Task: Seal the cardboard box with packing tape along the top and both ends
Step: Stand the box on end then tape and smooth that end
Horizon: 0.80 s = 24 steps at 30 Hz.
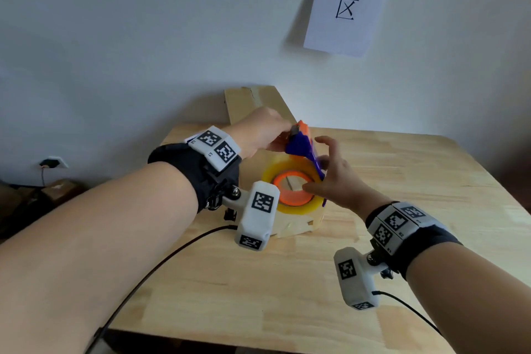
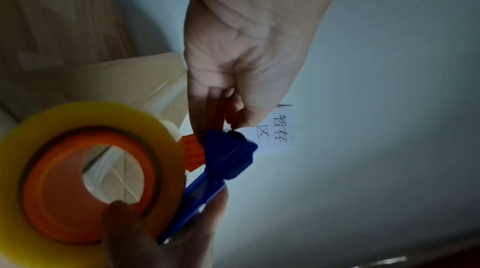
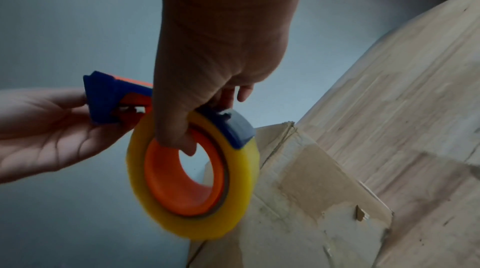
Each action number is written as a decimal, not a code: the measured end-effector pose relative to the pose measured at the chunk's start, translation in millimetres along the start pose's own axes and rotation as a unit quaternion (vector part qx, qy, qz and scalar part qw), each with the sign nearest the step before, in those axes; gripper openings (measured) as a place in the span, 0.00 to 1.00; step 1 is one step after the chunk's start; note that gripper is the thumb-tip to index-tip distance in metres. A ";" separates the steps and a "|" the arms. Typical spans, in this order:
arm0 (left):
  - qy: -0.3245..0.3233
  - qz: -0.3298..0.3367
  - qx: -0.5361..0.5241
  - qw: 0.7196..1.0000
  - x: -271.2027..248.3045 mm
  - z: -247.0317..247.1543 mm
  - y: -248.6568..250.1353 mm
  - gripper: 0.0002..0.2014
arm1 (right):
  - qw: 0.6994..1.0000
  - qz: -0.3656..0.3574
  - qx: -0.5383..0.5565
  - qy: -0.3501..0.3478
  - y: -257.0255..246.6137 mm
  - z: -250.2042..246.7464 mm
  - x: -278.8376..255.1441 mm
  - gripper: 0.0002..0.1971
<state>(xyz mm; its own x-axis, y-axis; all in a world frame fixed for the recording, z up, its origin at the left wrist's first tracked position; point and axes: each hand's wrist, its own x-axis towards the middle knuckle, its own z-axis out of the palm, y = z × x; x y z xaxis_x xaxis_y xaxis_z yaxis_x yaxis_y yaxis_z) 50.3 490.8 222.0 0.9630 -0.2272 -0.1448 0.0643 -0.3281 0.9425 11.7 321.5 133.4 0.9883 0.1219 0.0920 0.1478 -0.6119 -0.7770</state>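
The tape dispenser [image 1: 298, 169] is held in the air just above the cardboard box [image 1: 290, 224], which lies on the tabletop [image 1: 402, 181] directly under it. The right hand [image 1: 330, 178] has its grip curled through the orange core, thumb inside the ring. The left hand [image 1: 258, 132] pinches the blue cutter head [image 2: 228, 153] at the far end, toward the wall. So the dispenser's long axis runs away from the person — cutter end far, tape roll [image 3: 192, 176] near. I judge the tape end must come down at the left-hand side, and the box top is below both hands.
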 end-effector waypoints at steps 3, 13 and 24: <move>-0.003 0.057 0.123 0.991 3.4 4.8 5.1 0.04 | 1.000 -0.007 0.018 0.001 0.3 3.3 -0.1 0.40; -0.033 0.132 0.307 0.942 8.9 -23.1 17.4 0.08 | 0.994 -0.061 -0.068 0.055 -27.3 -23.1 7.9 0.36; 0.034 0.111 0.225 0.967 -3.4 -40.1 12.6 0.09 | 0.933 -0.162 -0.317 0.049 -65.3 -42.3 21.3 0.35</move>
<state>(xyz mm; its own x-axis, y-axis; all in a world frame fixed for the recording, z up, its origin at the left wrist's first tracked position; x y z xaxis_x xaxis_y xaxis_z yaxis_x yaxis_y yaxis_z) 58.3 524.2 246.5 0.9560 -0.2818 0.0816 -0.2522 -0.6476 0.7191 24.8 331.0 212.4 0.8817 0.3282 0.3390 0.4025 -0.8981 -0.1771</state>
